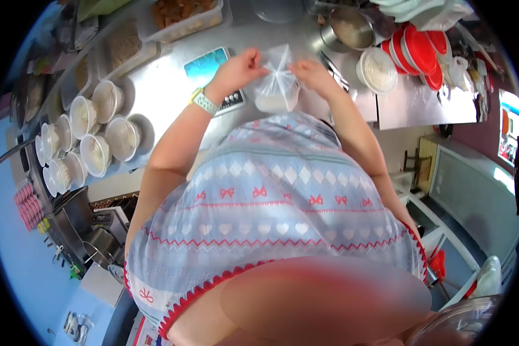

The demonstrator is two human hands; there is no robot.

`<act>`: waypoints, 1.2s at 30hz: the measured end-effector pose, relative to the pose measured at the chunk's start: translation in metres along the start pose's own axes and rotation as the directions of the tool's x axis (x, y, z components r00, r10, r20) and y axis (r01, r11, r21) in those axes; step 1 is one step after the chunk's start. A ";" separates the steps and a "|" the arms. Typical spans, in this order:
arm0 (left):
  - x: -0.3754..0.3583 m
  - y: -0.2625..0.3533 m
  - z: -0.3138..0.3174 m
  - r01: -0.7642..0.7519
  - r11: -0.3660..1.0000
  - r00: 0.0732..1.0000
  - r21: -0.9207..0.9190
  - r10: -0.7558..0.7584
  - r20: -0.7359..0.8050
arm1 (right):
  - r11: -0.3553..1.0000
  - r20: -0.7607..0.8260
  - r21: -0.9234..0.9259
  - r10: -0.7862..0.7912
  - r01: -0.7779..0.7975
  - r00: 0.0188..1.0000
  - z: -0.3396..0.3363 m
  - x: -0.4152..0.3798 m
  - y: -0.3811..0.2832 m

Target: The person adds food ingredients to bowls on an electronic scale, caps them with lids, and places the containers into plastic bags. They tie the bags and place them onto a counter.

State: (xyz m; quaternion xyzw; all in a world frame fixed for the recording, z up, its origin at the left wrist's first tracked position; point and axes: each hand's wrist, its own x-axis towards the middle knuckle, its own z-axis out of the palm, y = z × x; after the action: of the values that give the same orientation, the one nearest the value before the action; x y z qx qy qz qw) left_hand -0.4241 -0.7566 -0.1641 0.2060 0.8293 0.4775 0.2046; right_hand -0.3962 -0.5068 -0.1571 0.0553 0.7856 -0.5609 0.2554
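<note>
A clear plastic bag [275,91] rests on the steel counter before me, gathered at its top and bulging below with a pale content. On its left side my left hand [236,72], with a pale watch on the wrist, pinches the bag's gathered plastic. My right hand [314,78] grips the opposite side, its fingers drawn together. Between the two hands the plastic is stretched and creased. Just left of the bag, partly behind my left wrist, lies a kitchen scale [206,63] with a bluish plate and dark buttons.
Several white bowls [123,138] stand at the left. Behind them are plastic tubs, one holding brown pieces [173,12]. Back right are a metal pot [347,29], a lidded tub [377,70] and stacked red lids [418,49]. The steel counter's [167,86] front edge meets my apron.
</note>
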 end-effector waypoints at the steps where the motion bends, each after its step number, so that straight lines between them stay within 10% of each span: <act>1: -0.006 0.007 -0.001 0.033 0.999 0.999 -0.019 -0.034 -0.020 | 1.000 -0.016 0.023 0.022 -0.022 1.000 0.003 -0.005 -0.003; 11: -0.017 0.014 -0.003 0.116 0.967 0.990 -0.227 -0.132 -0.054 | 0.874 0.145 0.477 0.031 -0.097 0.989 -0.001 -0.028 0.007; 14: -0.018 0.023 0.001 0.105 0.662 0.992 -0.743 -0.117 0.036 | 0.624 0.052 0.775 0.089 -0.096 0.995 0.014 -0.040 -0.007; 17: -0.025 0.026 0.004 0.058 0.606 0.998 -0.794 -0.056 0.030 | 0.345 0.071 0.939 -0.217 0.008 0.974 0.025 -0.038 0.014; 30: -0.026 0.047 0.039 -0.097 0.982 0.968 -0.163 0.055 -0.243 | 0.937 -0.071 0.348 0.029 -0.003 0.997 0.036 -0.042 -0.016; 36: -0.016 0.061 0.022 -0.201 0.970 0.979 -0.139 0.204 0.008 | 0.949 -0.033 0.289 -0.118 0.123 0.992 0.026 -0.029 0.003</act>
State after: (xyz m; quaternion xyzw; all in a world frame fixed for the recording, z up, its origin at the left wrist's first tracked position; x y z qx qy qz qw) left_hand -0.3904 -0.7217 -0.1183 0.2802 0.7668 0.5495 0.1775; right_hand -0.3616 -0.5240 -0.1526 0.0486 0.6985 -0.6843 0.2038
